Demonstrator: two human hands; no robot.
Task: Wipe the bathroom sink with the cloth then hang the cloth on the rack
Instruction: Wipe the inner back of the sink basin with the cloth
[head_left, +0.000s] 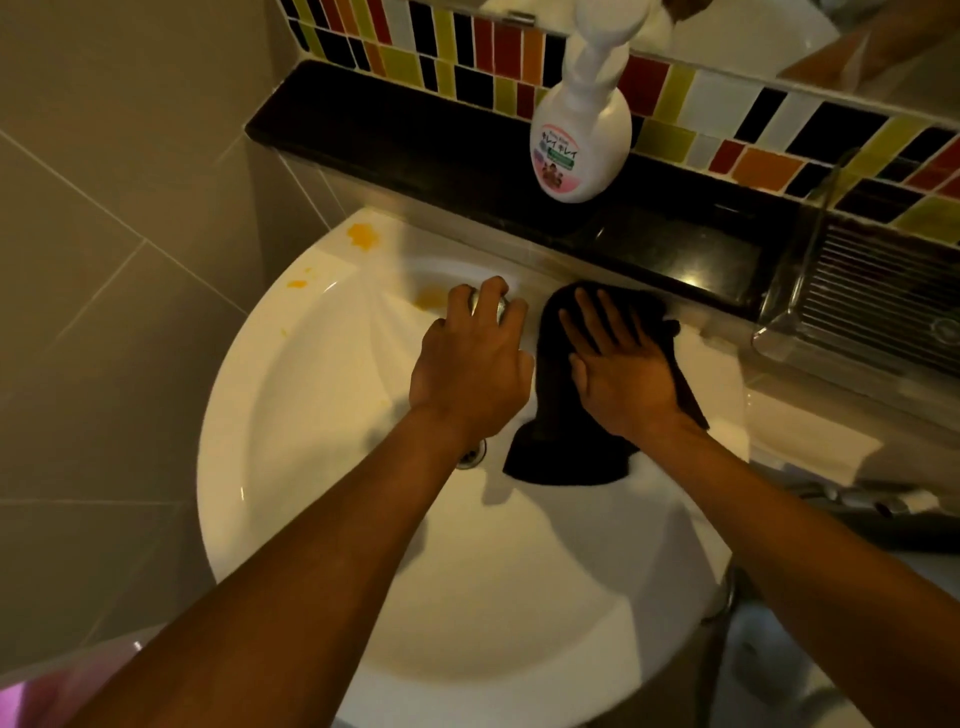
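A round white sink (322, 395) fills the middle of the head view, with orange stains (363, 236) on its back left rim and basin. A dark cloth (566, 441) lies over the sink's back right edge and hangs into the basin. My right hand (621, 364) presses flat on the cloth, fingers spread. My left hand (472, 364) is curled over the shiny tap knob (488, 306) at the back of the sink. The drain (475, 454) peeks out beside my left wrist. No rack for hanging is clearly visible.
A white pump bottle of soap (579, 140) stands on the black ledge (415, 140) behind the sink, below coloured tiles. A clear ridged dish (872, 306) sits on the right. Grey wall tiles are on the left.
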